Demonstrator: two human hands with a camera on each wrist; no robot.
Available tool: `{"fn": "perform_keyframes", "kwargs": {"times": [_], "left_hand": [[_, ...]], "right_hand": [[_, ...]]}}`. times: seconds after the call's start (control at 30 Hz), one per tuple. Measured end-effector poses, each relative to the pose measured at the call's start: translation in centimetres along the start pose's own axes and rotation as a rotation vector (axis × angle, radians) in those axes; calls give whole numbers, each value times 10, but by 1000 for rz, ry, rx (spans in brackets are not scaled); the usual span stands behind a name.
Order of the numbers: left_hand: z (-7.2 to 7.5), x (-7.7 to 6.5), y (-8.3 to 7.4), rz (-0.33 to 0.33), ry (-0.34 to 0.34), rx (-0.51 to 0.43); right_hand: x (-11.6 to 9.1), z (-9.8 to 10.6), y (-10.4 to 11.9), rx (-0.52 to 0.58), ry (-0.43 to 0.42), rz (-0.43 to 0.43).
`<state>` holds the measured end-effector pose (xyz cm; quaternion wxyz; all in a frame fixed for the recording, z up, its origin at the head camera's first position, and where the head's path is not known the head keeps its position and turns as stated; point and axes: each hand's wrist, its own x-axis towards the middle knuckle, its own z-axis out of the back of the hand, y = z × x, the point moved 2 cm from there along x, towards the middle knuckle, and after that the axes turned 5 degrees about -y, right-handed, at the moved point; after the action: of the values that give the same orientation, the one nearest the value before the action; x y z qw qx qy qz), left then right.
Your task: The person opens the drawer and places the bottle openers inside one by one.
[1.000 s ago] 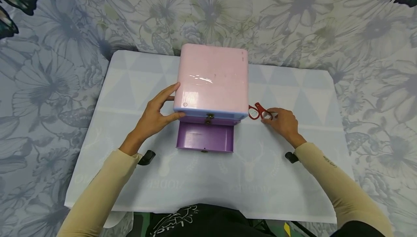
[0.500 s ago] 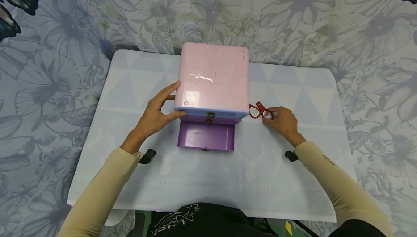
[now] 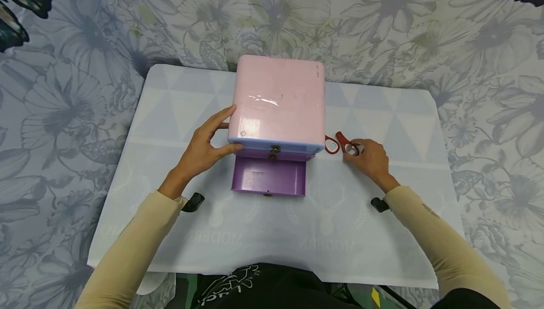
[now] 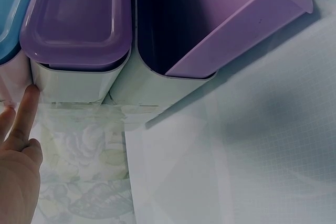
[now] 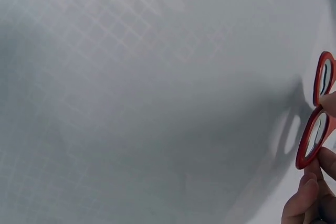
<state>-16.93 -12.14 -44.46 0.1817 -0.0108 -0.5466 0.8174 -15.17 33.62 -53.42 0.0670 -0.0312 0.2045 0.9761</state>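
A small drawer cabinet [image 3: 278,96] with a glossy pink top stands mid-table. Its lowest purple drawer [image 3: 268,176] is pulled out, with nothing visible inside. The left hand [image 3: 200,150] rests against the cabinet's left side, thumb at the front corner; in the left wrist view, a straight fingertip touches the casing beside a shut purple drawer [image 4: 79,19]. Right of the cabinet, the right hand [image 3: 369,158] pinches one red handle loop of a pair of scissors [image 3: 343,141]. The other loop is beside the cabinet wall. In the right wrist view both loops [image 5: 310,142] show; the blades are hidden.
A pale patterned cloth covers the table [image 3: 382,233], whose back edge meets a floral wall covering [image 3: 382,30]. The open drawer juts toward the person. Black wrist cameras [image 3: 193,202] sit under both cuffs.
The pinched scissor loop has shifted slightly right with the right hand, so the two loops stand a little farther apart. The left hand and cabinet hold their place.
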Motion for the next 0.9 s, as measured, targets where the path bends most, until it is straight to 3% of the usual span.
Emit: {"fn": "perform_keyframes", "kwargs": {"times": [0.27, 0.43, 0.7, 0.9], "left_hand": [[4, -3, -28, 27, -4, -7], [5, -5, -32, 34, 0, -9], [6, -4, -29, 23, 1, -16], [1, 0, -6, 36, -4, -15]], "right_hand": [[-8, 15, 10, 24, -20, 25], [-21, 22, 18, 36, -14, 50], [-48, 31, 34, 87, -21, 137], [-68, 36, 49, 120, -20, 220]]}}
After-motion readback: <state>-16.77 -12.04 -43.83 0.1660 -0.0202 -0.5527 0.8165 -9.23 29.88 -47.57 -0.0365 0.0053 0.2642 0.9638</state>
